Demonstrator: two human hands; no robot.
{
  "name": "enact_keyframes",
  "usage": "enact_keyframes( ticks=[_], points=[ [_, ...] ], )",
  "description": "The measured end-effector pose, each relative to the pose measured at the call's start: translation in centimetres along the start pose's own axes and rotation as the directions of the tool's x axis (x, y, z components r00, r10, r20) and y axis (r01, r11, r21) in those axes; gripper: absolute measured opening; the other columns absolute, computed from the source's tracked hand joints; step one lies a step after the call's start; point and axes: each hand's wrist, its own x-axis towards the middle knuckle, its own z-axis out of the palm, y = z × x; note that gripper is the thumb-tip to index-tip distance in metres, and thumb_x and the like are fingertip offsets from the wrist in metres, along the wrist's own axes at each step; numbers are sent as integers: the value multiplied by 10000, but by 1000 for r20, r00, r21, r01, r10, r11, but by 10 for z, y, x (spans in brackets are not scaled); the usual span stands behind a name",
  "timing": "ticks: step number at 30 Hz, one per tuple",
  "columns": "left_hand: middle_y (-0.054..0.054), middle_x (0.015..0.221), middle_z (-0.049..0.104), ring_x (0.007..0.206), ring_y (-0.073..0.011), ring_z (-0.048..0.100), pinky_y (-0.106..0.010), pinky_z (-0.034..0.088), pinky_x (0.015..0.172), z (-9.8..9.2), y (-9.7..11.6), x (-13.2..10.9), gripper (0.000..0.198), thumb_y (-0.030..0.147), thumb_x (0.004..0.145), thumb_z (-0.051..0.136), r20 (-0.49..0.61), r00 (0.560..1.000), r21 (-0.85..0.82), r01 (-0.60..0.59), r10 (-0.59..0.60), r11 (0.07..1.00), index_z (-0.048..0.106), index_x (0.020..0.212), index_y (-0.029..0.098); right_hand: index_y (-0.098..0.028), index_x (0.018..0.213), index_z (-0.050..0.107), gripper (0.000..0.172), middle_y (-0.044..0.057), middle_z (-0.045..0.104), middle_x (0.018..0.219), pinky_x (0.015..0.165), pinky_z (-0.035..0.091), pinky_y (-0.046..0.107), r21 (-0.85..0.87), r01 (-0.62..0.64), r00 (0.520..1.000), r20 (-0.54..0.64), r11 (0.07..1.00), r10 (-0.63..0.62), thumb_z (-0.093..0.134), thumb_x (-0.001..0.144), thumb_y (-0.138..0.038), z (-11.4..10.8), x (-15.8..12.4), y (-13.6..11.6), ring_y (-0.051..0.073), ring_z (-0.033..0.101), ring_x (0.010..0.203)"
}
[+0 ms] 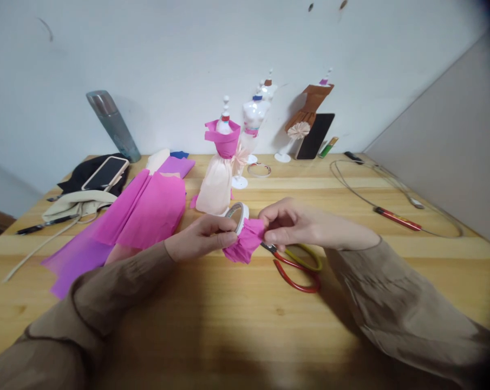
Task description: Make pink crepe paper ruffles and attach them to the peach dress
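Note:
My left hand (212,235) is closed on a roll of white tape (240,216), thumb in front, with gathered pink crepe paper (245,242) hanging from the tape's edge. The fingers of my right hand (289,222) pinch the right edge of this pink paper. Below my right hand lie scissors (297,268) with one red and one yellow handle, their blades partly hidden behind the hand and paper. Just behind the tape stands a small mannequin (222,141) dressed in a pink paper top and a cream paper skirt (214,184).
Pink and purple crepe sheets (147,211) spread at left, near a phone (105,173) and a leaning bottle (112,124). Behind are white mannequins (255,116), one in a brown paper dress (312,105). A dark tablet (315,136), a glue stick (328,147) and a cabled red tool (398,219) lie right.

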Motion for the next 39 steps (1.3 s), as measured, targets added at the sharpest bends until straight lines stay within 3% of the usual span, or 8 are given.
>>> enact_keyframes(
  ticks=[6,12,17,21,26,30,34,39],
  points=[
    [56,617,256,582,-86,256,-256,221,549,3,11,-1,395,370,905,470,-10,1000,102,2,-1,995,305,601,180,-136,743,613,291,-35,519,617,508,404,191,69,37,999,33,997,-39,650,820,-414,9,2,-1,65,480,532],
    [52,625,265,600,-88,270,-250,248,561,6,20,-3,377,329,889,467,-21,999,177,46,-43,983,291,591,180,-102,826,666,345,-2,576,681,551,467,216,65,38,990,135,997,-46,678,795,-446,3,2,3,81,529,564],
    [61,592,266,554,-75,259,-249,233,534,6,23,-3,364,269,874,481,-67,998,239,33,-17,970,291,577,179,-108,810,683,354,3,600,622,503,418,198,61,6,999,-35,998,-4,678,795,-462,6,3,2,73,524,518],
    [64,578,253,539,-71,238,-250,221,525,8,23,-5,365,226,866,481,-91,995,315,4,27,949,275,569,179,-118,744,670,336,4,617,592,482,422,192,61,-49,998,-27,997,50,711,762,-451,8,1,0,84,574,504],
    [62,568,260,534,-69,251,-245,219,514,7,26,-6,355,202,856,464,-128,991,364,27,22,931,255,570,180,-114,722,666,379,17,632,542,450,419,196,130,-41,962,-262,991,74,744,709,-485,9,1,0,91,574,466],
    [54,582,269,552,-75,270,-251,221,519,3,27,-6,346,216,857,467,-145,989,408,55,6,911,274,572,178,-117,648,645,392,28,642,544,424,389,193,185,-6,956,-286,983,59,771,675,-488,9,3,1,84,563,441],
    [46,609,280,576,-80,283,-260,231,534,2,28,-7,343,200,853,467,-163,987,421,62,9,905,272,573,176,-140,744,616,378,-22,596,521,429,348,187,256,47,939,-341,966,45,798,657,-459,13,6,3,69,516,445],
    [49,596,272,566,-79,278,-265,226,532,1,29,-7,340,200,854,466,-147,989,436,71,-6,897,281,569,175,-155,664,553,336,-69,476,443,430,239,213,376,102,960,-280,921,8,786,687,-396,15,10,7,45,367,412]
  ],
)
